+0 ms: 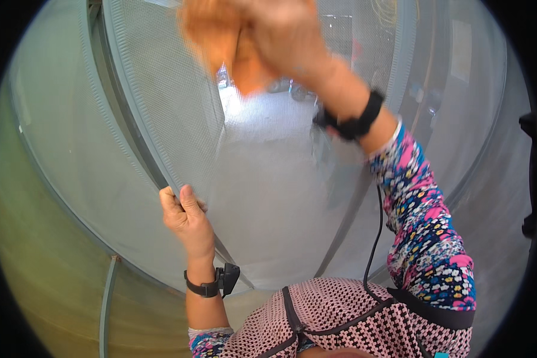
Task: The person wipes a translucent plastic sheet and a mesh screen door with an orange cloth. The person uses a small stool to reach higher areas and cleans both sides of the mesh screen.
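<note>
My left hand (187, 219) grips the grey frame edge (136, 107) of a mesh screen door (165, 98), thumb on the near side. At the top of the view, my right hand (286, 36) holds an orange cloth (250, 67) in front of the mesh. Both the hand and cloth are blurred, and whether the cloth touches the mesh I cannot tell. A black strap with a device (355, 118) is around my right wrist, and a similar strapped device (226, 279) is on my left.
A dark gap (116, 89) runs between the screen frame and a pale panel (67, 116) on the left. Lower left stands a thin metal bar (108, 304). Beyond the mesh lies a grey floor (268, 179). A black cable (377, 237) hangs beside my right sleeve.
</note>
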Demonstrator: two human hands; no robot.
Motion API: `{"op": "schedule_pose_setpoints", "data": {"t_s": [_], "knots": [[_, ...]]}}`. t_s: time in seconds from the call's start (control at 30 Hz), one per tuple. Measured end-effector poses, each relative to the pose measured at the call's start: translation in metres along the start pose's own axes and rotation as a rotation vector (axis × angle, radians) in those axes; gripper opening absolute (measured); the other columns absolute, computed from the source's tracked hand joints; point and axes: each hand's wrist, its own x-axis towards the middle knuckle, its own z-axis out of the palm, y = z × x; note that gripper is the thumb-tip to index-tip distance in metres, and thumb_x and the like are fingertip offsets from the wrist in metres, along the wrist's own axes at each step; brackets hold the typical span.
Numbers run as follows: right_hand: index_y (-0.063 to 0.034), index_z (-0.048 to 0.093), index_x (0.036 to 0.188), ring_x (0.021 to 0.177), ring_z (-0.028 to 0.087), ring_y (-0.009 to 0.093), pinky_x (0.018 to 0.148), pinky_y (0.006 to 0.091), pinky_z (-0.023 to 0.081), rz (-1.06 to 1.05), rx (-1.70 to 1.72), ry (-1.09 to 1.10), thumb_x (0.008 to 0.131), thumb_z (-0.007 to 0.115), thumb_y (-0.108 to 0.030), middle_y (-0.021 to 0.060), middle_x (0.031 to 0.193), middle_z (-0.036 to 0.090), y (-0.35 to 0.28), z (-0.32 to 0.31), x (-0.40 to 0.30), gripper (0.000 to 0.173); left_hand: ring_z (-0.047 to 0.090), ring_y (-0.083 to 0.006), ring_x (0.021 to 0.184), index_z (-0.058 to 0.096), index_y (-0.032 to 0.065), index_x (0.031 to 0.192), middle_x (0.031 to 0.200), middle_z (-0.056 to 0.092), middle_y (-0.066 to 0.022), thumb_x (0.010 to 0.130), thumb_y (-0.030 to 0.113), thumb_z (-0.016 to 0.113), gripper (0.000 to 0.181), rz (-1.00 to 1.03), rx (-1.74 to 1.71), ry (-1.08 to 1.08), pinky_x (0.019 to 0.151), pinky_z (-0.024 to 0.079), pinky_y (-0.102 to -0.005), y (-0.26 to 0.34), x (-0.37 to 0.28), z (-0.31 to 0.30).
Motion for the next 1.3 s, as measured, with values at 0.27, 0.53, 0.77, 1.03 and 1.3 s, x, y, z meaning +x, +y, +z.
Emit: {"op": "schedule_pose_setpoints", "data": {"t_s": [0.27, 0.53, 0.77, 1.03, 1.3], "knots": [[-0.0243, 0.066, 0.132, 0.132, 0.060, 0.026, 0.094, 0.0389, 0.053, 0.015, 0.351, -0.261, 0.088, 0.071, -0.020, 0.0075, 0.145, 0.061, -0.130, -0.027, -0.169, 0.045, 0.045, -0.0054, 0.057, 0.045, 0.0072, 0.093, 0.066, 0.046, 0.0026, 0.110, 0.020, 0.054, 0.023, -0.071, 0.008, 0.041, 0.053, 0.038, -0.0225, 0.023, 0.041, 0.016], [-0.0226, 0.069, 0.122, 0.134, 0.056, 0.028, 0.106, 0.0468, 0.050, -0.084, 0.345, -0.397, 0.085, 0.074, -0.018, 0.0079, 0.144, 0.060, -0.113, -0.039, -0.183, 0.038, 0.041, -0.0060, 0.057, 0.041, 0.0095, 0.086, 0.063, 0.045, 0.0020, 0.111, 0.022, 0.052, 0.030, -0.031, 0.055, 0.111, 0.054, 0.036, -0.0228, 0.028, 0.044, 0.005], [-0.0182, 0.072, 0.127, 0.118, 0.065, 0.034, 0.100, 0.0428, 0.053, -0.128, -0.154, 0.075, 0.083, 0.073, -0.010, 0.0140, 0.131, 0.066, 0.009, -0.079, -0.080, 0.045, 0.040, -0.0059, 0.057, 0.038, 0.0097, 0.086, 0.062, 0.045, 0.0018, 0.110, 0.023, 0.053, 0.032, -0.004, 0.035, 0.154, 0.053, 0.035, -0.0225, 0.000, 0.015, 0.008], [-0.0152, 0.071, 0.126, 0.119, 0.064, 0.036, 0.101, 0.0426, 0.053, 0.001, -0.162, 0.052, 0.083, 0.071, -0.006, 0.0153, 0.131, 0.066, 0.016, -0.099, -0.117, 0.043, 0.039, -0.0061, 0.056, 0.037, 0.0102, 0.084, 0.060, 0.044, 0.0019, 0.111, 0.026, 0.053, 0.035, 0.040, 0.057, 0.188, 0.053, 0.034, -0.0225, 0.021, 0.002, -0.004], [-0.0152, 0.068, 0.128, 0.131, 0.058, 0.030, 0.103, 0.0420, 0.053, 0.129, 0.103, -0.475, 0.085, 0.071, -0.006, 0.0123, 0.139, 0.062, -0.039, -0.103, -0.276, 0.044, 0.039, -0.0074, 0.058, 0.037, 0.0099, 0.082, 0.063, 0.044, 0.0012, 0.111, 0.027, 0.052, 0.037, 0.048, 0.160, 0.318, 0.056, 0.034, -0.0239, 0.003, 0.030, 0.001]]}}
